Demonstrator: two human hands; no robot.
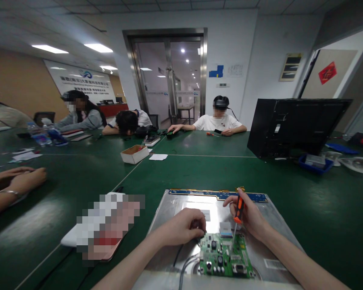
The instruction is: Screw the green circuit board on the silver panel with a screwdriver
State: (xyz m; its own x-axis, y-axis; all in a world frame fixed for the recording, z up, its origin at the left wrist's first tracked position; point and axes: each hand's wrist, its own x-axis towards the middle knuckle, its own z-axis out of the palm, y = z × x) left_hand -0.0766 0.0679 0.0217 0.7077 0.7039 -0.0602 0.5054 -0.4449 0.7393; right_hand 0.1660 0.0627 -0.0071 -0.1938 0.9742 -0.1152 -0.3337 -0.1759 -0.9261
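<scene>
In my right hand (pixel 247 215) is a screwdriver (pixel 238 207) with an orange and black handle. Its shaft slants down over a green circuit board (pixel 222 255), and the tip appears to meet the board's middle. My left hand (pixel 186 225) is closed at the board's upper left corner, its fingertips pinched near a dark cable; what they hold is hidden. Beneath the board lies a silver metal panel (pixel 163 217), with a narrow blue circuit strip (pixel 196 194) along its far edge. Grey cables (pixel 186 266) run from the board's left side. A flat white ribbon cable (pixel 226 228) sits at its top edge.
Left of the panel lie a pink phone-like item (pixel 116 245) and a white one (pixel 75 233). A small open box (pixel 135 154) stands farther back. A black monitor (pixel 293 127) and a blue tray (pixel 316 164) are at right. Several people sit around the green table (pixel 199 171).
</scene>
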